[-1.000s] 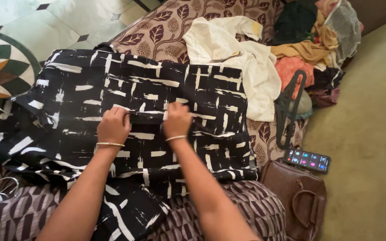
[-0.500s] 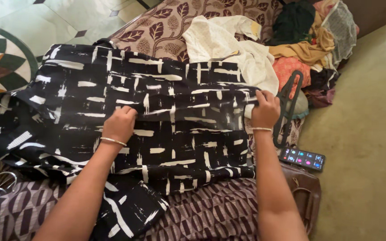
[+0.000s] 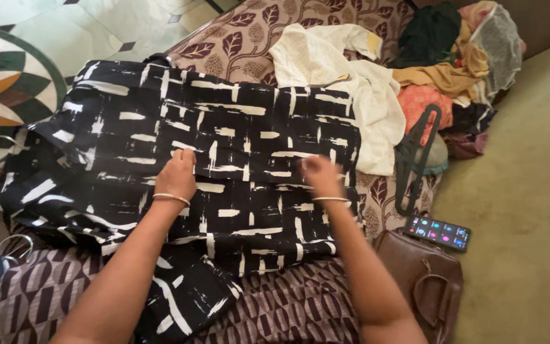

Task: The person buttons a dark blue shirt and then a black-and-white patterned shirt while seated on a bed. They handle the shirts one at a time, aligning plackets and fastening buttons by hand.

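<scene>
Forearms come in from the bottom edge, and both of your hands sit on the black-and-white dress (image 3: 224, 165) spread over the bed (image 3: 288, 306). Your left hand (image 3: 177, 175) presses down, fingers curled on the cloth. Your right hand (image 3: 318, 175) is blurred; can't tell its grip. Looks mostly flattened, no fold made yet. Farther back, the clothes pile (image 3: 440, 70) waits.

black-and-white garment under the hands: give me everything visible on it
The garment is black, thin-looking fabric with white brush-like dashes and bars. It lies spread mostly flat across the patterned bed cover, rumpled at its left edge, with one part trailing toward the person. The left hand presses flat on its middle; the right hand, blurred, is on its right part. A cream garment borders its right end.
</scene>
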